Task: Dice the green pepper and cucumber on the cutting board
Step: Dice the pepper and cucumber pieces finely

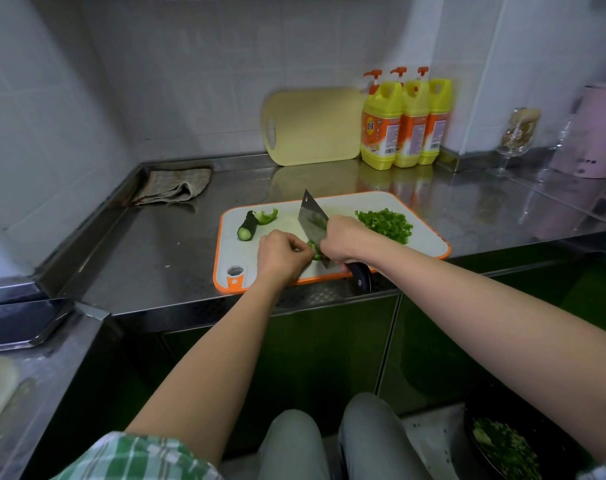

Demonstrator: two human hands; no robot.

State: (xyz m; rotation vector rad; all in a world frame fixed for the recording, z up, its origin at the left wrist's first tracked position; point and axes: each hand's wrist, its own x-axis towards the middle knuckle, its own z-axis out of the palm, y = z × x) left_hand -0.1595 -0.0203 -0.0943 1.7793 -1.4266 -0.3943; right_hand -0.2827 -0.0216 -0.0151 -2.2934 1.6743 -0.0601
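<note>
A white cutting board [364, 202] with an orange rim lies on the steel counter. My right hand [343, 240] grips a cleaver [312, 216] by its black handle, blade on the board. My left hand [282, 252], fingers curled, holds down a green pepper piece [314, 250] right against the blade; most of the piece is hidden. A heap of diced green pepper [386, 223] lies at the board's right. A cucumber stub [247, 227] and a curled pepper strip [267, 215] sit at the board's left.
A yellow cutting board [315, 126] leans on the tiled wall beside three yellow detergent bottles [405, 123]. A folded cloth [177, 188] lies at the counter's back left. A wine glass [516, 136] and a pink appliance [592, 129] stand at right. A dark bowl of green scraps [502, 448] sits on the floor.
</note>
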